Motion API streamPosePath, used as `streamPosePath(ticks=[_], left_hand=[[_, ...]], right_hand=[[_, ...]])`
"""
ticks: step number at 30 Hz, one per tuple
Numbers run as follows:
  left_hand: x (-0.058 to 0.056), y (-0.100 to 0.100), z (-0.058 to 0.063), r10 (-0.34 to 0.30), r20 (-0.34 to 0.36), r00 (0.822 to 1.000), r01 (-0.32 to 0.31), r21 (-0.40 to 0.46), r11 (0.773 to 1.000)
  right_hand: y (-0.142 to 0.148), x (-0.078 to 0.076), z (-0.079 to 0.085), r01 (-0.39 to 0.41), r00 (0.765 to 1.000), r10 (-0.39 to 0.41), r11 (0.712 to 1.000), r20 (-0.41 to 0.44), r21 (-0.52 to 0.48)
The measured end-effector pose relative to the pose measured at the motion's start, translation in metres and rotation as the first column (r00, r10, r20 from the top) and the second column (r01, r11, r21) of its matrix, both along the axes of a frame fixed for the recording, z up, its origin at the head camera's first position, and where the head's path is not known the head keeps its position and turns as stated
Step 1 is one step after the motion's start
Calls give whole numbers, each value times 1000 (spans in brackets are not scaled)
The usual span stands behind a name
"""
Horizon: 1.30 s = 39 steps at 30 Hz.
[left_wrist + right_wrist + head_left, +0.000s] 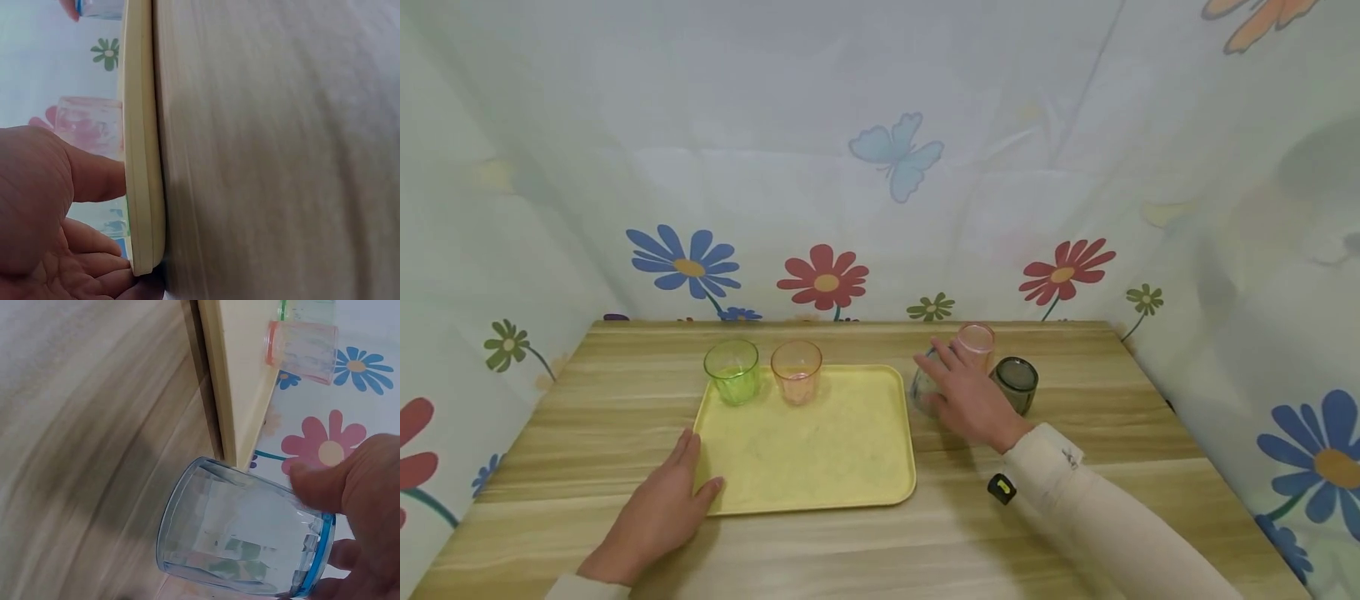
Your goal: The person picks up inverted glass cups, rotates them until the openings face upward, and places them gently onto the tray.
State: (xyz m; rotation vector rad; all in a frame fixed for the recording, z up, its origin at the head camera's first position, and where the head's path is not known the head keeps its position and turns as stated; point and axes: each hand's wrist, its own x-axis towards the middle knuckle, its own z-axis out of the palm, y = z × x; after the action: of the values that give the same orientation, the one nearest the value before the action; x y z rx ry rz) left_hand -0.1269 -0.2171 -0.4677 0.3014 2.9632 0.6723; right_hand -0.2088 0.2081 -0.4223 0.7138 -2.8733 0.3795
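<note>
My left hand (658, 508) holds the near left corner of a yellow tray (820, 450). In the left wrist view the thumb (100, 178) meets the tray's rim and the fingertips lie at its side edge. Upright on the tray's far left stand a green glass (733, 379) and, to its right, an orange-pink glass (797, 375). Right of the tray my right hand (970, 396) grips a clear glass with a blue base (244, 537), thumb on one side and fingers on the other. That glass is upside down, its wide rim towards the table.
A pink glass (977, 337) stands just behind my right hand, and a dark grey glass (1017, 383) is right of it, both upside down. A small black object with a yellow mark (1002, 488) lies near the right cuff. A flower-printed cloth (737, 192) hangs behind the wooden table (1120, 467).
</note>
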Motion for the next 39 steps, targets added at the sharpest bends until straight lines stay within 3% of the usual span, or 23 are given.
streamPosePath(ticks=[9, 25, 34, 39], left_hand=[[0, -1, -1, -14, -41, 999, 15, 13, 1000], [-1, -1, 0, -16, -44, 999, 16, 8, 1000], [-1, -1, -1, -23, -35, 999, 24, 29, 999], [-2, -2, -1, -24, -34, 999, 25, 26, 999]], right_hand=[[-2, -10, 8, -20, 998, 23, 999, -64, 46], [7, -6, 11, -27, 998, 32, 995, -46, 98], [24, -1, 14, -46, 988, 64, 991, -142, 128], [31, 1, 16, -19, 990, 38, 990, -137, 137]])
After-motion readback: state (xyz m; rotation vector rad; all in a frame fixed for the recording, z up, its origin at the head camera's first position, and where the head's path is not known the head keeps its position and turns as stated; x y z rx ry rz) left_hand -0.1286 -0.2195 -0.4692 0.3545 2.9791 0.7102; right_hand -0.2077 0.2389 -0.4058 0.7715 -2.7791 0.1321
